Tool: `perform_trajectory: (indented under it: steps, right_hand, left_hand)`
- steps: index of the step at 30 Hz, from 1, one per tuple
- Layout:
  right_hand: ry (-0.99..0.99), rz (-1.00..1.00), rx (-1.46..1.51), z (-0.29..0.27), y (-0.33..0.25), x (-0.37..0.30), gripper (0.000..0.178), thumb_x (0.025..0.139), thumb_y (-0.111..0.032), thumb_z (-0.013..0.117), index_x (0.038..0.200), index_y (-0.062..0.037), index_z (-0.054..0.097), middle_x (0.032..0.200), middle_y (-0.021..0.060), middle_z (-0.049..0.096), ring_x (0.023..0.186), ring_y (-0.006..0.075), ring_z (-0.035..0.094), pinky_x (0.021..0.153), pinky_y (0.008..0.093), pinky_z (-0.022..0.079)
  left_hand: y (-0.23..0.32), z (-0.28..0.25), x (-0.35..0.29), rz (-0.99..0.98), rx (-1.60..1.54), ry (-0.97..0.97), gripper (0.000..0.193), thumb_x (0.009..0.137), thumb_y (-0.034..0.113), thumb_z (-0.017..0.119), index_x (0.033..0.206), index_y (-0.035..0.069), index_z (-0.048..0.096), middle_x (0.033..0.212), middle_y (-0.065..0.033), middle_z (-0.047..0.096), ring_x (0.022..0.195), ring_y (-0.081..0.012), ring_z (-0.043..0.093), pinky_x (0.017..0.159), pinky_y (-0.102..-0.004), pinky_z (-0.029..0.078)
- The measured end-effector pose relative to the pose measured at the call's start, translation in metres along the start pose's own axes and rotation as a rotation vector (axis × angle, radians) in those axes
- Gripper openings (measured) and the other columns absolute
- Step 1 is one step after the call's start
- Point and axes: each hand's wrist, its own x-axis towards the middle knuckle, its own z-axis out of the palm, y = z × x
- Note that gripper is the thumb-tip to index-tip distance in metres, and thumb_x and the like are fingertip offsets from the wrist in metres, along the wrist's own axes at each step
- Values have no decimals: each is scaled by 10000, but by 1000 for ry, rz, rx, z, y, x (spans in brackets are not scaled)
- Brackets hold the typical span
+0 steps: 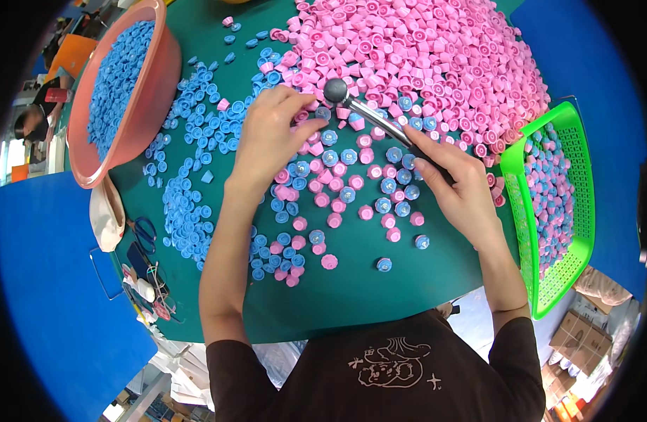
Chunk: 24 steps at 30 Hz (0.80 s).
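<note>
My right hand (457, 183) is wrapped round the dark grip of a small mallet (379, 121) with a silver shaft and a rounded grey head. The head hangs over the near edge of the pink heap, close to my left hand (270, 130). That left hand is curved, its thumb and index finger apart, beside a blue cap (323, 112) and small pink cup-shaped pieces. Around and below both hands lie loose pink cups (334, 220) and several cups topped with blue caps (348, 195). Plain blue caps (186, 211) are scattered to the left.
A large heap of pink cups (422, 56) covers the far right of the green table (379, 302). A tilted pink basin (170, 67) of blue caps stands far left. At right, a green basket (524, 232) contains joined pieces. Scissors (144, 232) lie on the left edge.
</note>
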Motion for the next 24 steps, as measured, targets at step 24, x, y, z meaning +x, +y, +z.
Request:
perform_trajectory:
  steps: [24]
  right_hand:
    - [2, 19, -130, 4, -3, -13, 451, 895, -28, 639, 1334, -133, 610, 800, 121, 619, 685, 174, 569, 672, 318, 465]
  left_hand:
    - [-49, -80, -133, -470, 363, 257, 193, 861, 127, 721, 1030, 33, 721, 882, -99, 664, 718, -184, 629, 663, -297, 499]
